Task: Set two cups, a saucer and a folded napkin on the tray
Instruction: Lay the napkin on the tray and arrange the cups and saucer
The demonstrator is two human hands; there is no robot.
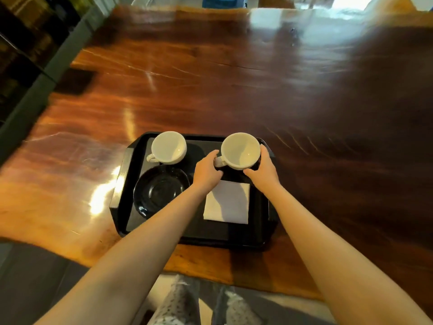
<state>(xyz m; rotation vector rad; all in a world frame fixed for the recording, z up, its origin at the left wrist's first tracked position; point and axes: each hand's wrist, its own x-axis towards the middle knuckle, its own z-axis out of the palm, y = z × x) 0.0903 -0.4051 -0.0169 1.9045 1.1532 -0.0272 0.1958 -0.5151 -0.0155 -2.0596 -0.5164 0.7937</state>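
Note:
A black tray [121, 184] lies near the table's front edge. A white cup [168, 146] stands at its far left corner, handle to the front left. In front of that cup sits a black saucer [157, 191]. A folded white napkin [227, 202] lies at the front right of the tray. A second white cup [241, 150] is at the tray's far right. My left hand [207, 170] grips it at the handle side. My right hand [264, 167] cups its right side. Whether this cup rests on the tray or hovers just above it I cannot tell.
The tray lies on a glossy dark wooden table [234, 90] that stretches far back and to both sides. A dark wall or cabinet [28, 55] runs along the left. My legs [187, 301] show below the table's front edge.

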